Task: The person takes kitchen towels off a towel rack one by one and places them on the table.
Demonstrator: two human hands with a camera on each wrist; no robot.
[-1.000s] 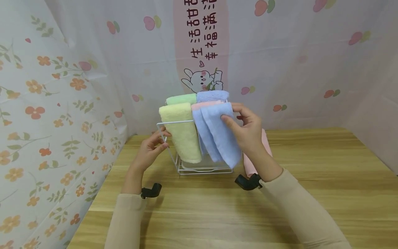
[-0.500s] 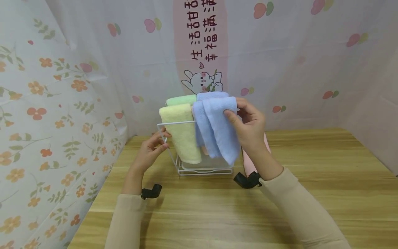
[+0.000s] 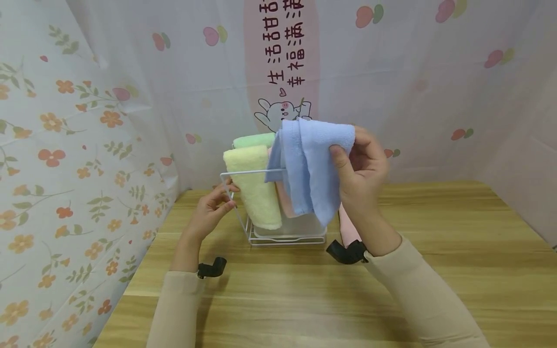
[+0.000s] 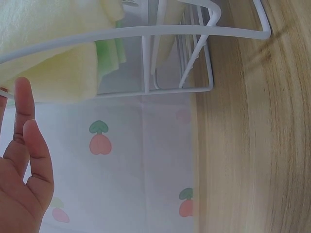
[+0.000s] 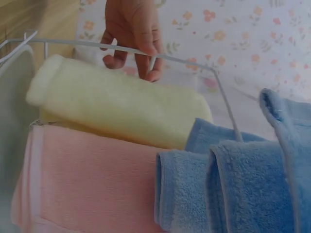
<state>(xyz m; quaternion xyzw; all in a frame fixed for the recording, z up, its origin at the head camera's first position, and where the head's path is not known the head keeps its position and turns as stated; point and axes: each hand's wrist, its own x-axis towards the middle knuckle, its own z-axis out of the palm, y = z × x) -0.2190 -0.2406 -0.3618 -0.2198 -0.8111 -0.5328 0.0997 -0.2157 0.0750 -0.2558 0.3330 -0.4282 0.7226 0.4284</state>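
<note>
My right hand (image 3: 363, 171) pinches a folded light-blue towel (image 3: 322, 164) near its upper right corner and holds it up at the right of a white wire rack (image 3: 252, 172). The towel's layers hang down in front of the rack. My left hand (image 3: 213, 203) grips the rack's left side wire between thumb and fingers; the right wrist view shows that hand (image 5: 133, 34) too. Inside the rack are a rolled yellow towel (image 3: 253, 193), a green towel (image 3: 254, 140) behind it and a pink towel (image 5: 97, 174), partly hidden by the blue one.
A translucent pale bin (image 3: 300, 227) stands low in the rack. Another pink cloth (image 3: 348, 229) lies on the wooden table (image 3: 287, 295), right of the rack, partly behind my right forearm. A patterned white curtain (image 3: 413, 96) hangs behind.
My right hand has lifted the blue towel up and to the right, baring more of the pink towel. The blue towel at the rack's back is now hidden. My left hand has stayed put.
</note>
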